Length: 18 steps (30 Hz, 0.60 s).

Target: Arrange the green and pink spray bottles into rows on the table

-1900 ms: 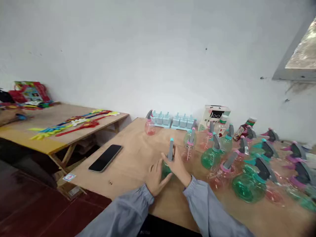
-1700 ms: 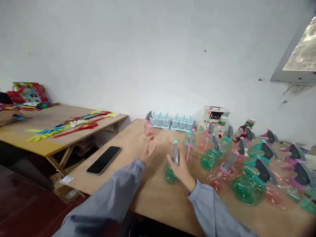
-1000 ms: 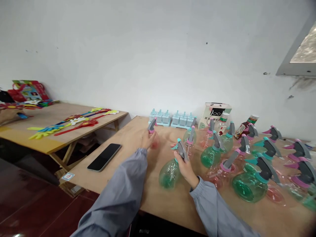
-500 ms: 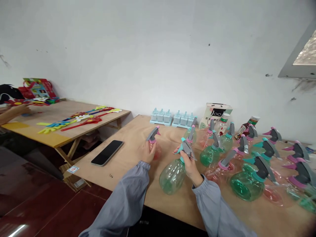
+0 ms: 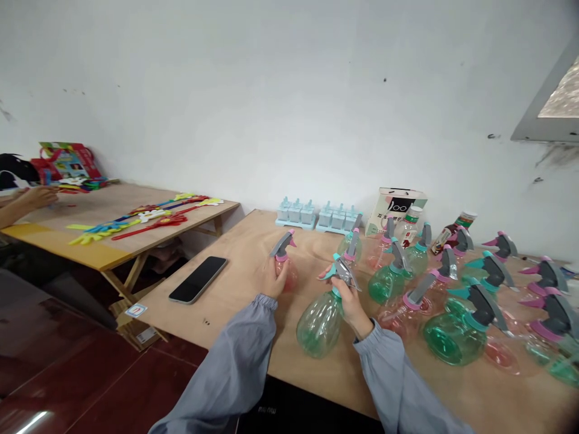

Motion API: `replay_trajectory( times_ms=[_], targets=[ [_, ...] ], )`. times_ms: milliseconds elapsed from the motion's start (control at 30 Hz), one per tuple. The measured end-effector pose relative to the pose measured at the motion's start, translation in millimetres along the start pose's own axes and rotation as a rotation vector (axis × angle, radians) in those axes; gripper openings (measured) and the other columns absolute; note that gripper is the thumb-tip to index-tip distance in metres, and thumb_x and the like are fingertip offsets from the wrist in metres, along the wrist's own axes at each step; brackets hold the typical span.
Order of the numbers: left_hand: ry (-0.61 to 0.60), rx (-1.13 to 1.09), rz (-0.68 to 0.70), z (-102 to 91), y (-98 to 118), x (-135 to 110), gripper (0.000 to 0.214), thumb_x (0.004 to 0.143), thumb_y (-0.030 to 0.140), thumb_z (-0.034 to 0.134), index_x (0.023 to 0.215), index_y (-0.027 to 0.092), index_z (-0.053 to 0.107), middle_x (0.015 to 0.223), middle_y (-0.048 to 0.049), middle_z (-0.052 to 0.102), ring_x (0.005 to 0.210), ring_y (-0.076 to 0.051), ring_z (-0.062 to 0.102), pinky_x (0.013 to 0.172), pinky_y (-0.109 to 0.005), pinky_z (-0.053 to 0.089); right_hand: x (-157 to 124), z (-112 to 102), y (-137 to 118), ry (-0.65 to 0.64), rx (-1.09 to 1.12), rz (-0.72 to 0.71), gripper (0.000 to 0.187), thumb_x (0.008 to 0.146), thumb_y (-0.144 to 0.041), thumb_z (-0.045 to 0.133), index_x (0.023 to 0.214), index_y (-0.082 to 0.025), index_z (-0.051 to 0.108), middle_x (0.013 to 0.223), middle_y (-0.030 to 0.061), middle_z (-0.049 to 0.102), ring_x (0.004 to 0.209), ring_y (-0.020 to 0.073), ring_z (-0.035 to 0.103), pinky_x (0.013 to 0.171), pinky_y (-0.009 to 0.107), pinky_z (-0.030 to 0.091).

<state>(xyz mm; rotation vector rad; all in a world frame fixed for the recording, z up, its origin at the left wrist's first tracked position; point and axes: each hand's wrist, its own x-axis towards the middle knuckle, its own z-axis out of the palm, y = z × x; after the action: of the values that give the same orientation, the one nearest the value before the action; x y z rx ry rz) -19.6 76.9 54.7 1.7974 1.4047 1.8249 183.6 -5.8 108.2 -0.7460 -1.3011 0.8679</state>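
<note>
My left hand (image 5: 272, 278) is wrapped round a small pink spray bottle (image 5: 286, 269) with a grey trigger head and pink nozzle, held just above the plywood table (image 5: 244, 265). My right hand (image 5: 348, 296) grips the neck and grey-teal trigger of a green spray bottle (image 5: 320, 319), which hangs tilted with its body toward me. Both sleeves are grey. The two bottles are apart, side by side, near the table's front.
Several green and pink spray bottles (image 5: 452, 301) crowd the table's right half. Light-blue moulds (image 5: 316, 216), a small carton (image 5: 394, 210) and a sauce bottle stand by the wall. A black phone (image 5: 198, 279) lies at left. Another person's hand (image 5: 38, 196) rests on a second table with coloured toys.
My left hand reached to the far pink bottle, closed on it and brought it nearer. My right hand lifted the green bottle by its trigger head and tilted it.
</note>
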Motion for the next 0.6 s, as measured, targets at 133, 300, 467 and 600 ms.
replay_trajectory(
  times_ms=[133,300,467,600],
  targets=[
    [0.002,-0.001,-0.023,0.6,-1.4,-0.1,0.037,0.093,0.051,0.054,0.115,0.022,0.059,0.112,-0.0101,0.068,0.11,-0.027,0.065,0.099,-0.044,0.05,0.3,-0.1,2.0,-0.01,0.01,-0.009,0.02,0.082,-0.044,0.06,0.09,-0.026,0.066,0.08,0.0019,0.071,0.085,0.0219,0.068,0.088,0.041,0.055],
    [-0.002,0.012,-0.022,0.7,-2.5,0.1,0.037,0.093,0.051,0.055,0.114,0.022,0.059,0.11,-0.01,0.068,0.107,-0.027,0.065,0.098,-0.044,0.05,0.1,0.6,7.8,0.211,0.015,0.068,0.025,0.078,-0.048,0.062,0.085,-0.024,0.06,0.081,0.0015,0.069,0.078,0.0196,0.066,0.076,0.037,0.056],
    [-0.002,0.012,0.012,1.0,-0.5,0.5,0.039,0.094,0.052,0.052,0.119,0.022,0.057,0.113,-0.0099,0.067,0.11,-0.026,0.065,0.099,-0.043,0.05,-4.7,1.9,6.4,0.088,-0.086,-0.01,0.026,0.082,-0.047,0.063,0.098,-0.028,0.066,0.104,0.0026,0.072,0.103,0.0209,0.066,0.095,0.041,0.051],
    [-0.002,-0.008,0.021,1.5,1.7,0.9,0.041,0.094,0.054,0.051,0.118,0.021,0.057,0.113,-0.0105,0.067,0.113,-0.027,0.064,0.101,-0.043,0.049,-9.4,3.1,5.8,0.229,-0.128,-0.047,0.021,0.086,-0.047,0.058,0.086,-0.026,0.06,0.086,0.001,0.068,0.083,0.0186,0.065,0.085,0.039,0.053]
  ],
)
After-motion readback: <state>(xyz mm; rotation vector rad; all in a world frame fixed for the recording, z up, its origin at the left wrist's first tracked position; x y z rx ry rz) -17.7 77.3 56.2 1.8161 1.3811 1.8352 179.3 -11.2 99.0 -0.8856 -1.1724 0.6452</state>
